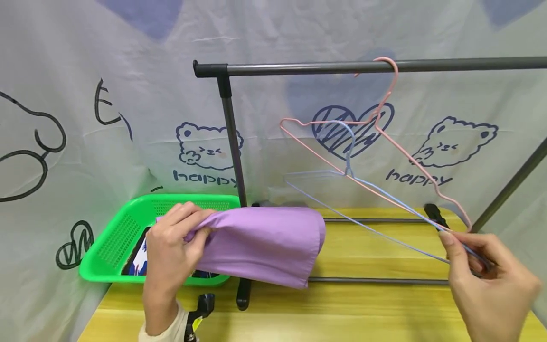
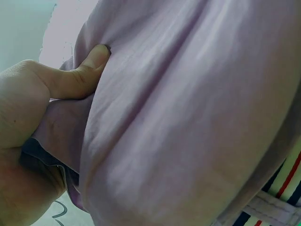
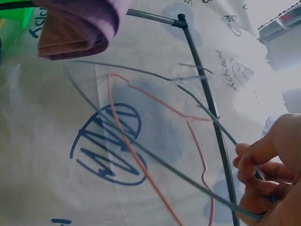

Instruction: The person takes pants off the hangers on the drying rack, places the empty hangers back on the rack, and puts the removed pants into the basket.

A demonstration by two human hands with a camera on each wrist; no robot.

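My left hand (image 1: 171,247) pinches the purple cloth (image 1: 265,244) by one end, thumb pressed into a fold, so it hangs free above the table (image 1: 376,247) instead of dragging. My right hand (image 1: 487,270) pinches a corner of the blue hanger (image 1: 363,190) between curled fingers, tilting it off level toward the cloth. Behind my left hand sits the green basket (image 1: 119,232) with striped fabric inside. Farther back, the pink hanger (image 1: 384,118) hooks over the rail (image 1: 342,67), its wire crossing the blue hanger's.
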